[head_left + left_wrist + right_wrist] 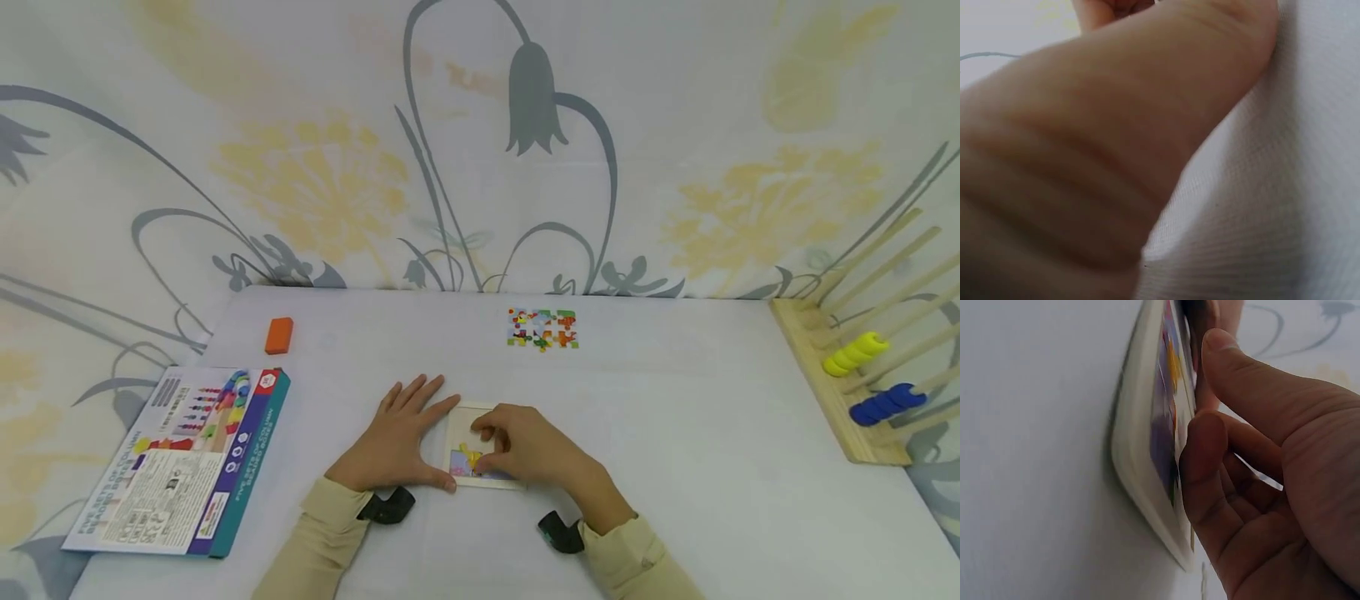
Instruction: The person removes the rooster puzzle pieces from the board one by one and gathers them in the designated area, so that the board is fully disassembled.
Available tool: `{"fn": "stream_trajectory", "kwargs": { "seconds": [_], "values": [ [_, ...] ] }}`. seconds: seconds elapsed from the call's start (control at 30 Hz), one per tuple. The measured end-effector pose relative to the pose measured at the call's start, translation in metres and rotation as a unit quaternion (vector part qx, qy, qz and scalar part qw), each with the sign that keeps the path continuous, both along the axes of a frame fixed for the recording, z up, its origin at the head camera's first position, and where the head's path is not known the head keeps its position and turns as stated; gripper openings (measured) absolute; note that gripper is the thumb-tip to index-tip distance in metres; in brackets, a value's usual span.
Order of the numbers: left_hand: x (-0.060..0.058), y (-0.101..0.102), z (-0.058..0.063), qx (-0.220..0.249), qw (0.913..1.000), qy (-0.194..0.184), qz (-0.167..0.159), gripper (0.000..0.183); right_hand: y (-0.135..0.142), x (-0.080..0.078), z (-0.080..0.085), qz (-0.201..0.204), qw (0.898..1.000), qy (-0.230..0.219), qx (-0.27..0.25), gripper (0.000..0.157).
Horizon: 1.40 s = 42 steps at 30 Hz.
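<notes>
A small puzzle tray (491, 483) with a pale frame lies flat on the table. Part of a purple picture with a yellow figure (470, 457) shows inside it. My left hand (405, 437) lies with fingers spread at the tray's left side, thumb and index finger by its edge. Over the tray, my right hand (528, 446) bends its fingers, with the thumb low beside the yellow figure. The right wrist view shows the right fingertips (1204, 447) close to the tray's face; whether they pinch a piece is hidden. The left wrist view mostly shows skin and cloth.
Small picture puzzle pieces (542, 328) lie grouped behind the tray. An orange block (279, 335) sits at the back left, near a bead-toy box (180, 462). On the right stands a wooden peg rack (840, 383) with yellow beads (855, 354) and blue beads (887, 405).
</notes>
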<state>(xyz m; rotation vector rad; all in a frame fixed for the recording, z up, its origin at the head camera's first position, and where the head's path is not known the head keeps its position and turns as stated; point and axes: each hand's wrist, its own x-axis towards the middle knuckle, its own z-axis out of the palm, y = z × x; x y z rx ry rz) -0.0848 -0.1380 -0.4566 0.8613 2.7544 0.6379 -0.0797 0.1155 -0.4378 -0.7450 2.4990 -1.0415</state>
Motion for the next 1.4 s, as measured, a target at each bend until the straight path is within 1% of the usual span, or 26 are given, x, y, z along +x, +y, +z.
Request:
{"fn": "stream_trajectory", "kwargs": {
  "seconds": [0.1,0.2,0.3,0.47,0.63,0.77,0.93,1.03,1.17,1.4],
  "values": [
    [0.001,0.001,-0.001,0.004,1.0000,-0.002,-0.001,0.116,-0.010,0.006,0.000,0.024,1.000,0.006,0.003,0.043],
    [0.001,0.002,-0.001,0.007,1.0000,-0.004,-0.001,0.115,-0.014,0.008,0.000,0.026,1.000,0.005,0.011,0.043],
    [0.002,0.002,-0.001,0.007,1.0000,0.004,-0.002,0.115,-0.016,0.009,0.000,0.025,1.000,0.007,0.017,0.043],
    [0.001,0.001,-0.001,0.007,0.9999,0.012,-0.002,0.116,-0.020,0.010,0.000,0.030,0.999,0.022,0.012,0.038],
    [0.001,0.001,0.000,0.006,0.9999,0.009,0.000,0.116,-0.023,0.011,-0.001,0.019,0.999,0.035,0.019,0.034],
    [0.001,0.001,0.001,0.007,1.0000,0.005,0.004,0.116,-0.026,0.012,0.000,0.005,0.999,0.039,0.026,0.036],
    [0.000,0.001,0.000,0.009,0.9999,0.006,0.006,0.116,-0.029,0.013,0.002,-0.009,0.999,0.027,0.029,0.037],
    [0.000,0.001,0.000,0.010,0.9999,0.008,0.006,0.116,-0.029,0.015,0.003,-0.013,1.000,0.014,0.026,0.037],
    [0.001,0.001,-0.001,0.009,0.9999,0.011,0.006,0.116,-0.030,0.016,0.004,-0.013,0.999,0.008,0.029,0.037],
    [0.000,0.001,-0.001,0.003,0.9998,0.017,0.005,0.117,-0.030,0.017,0.008,-0.003,0.998,0.029,0.054,0.033]
  ]
}}
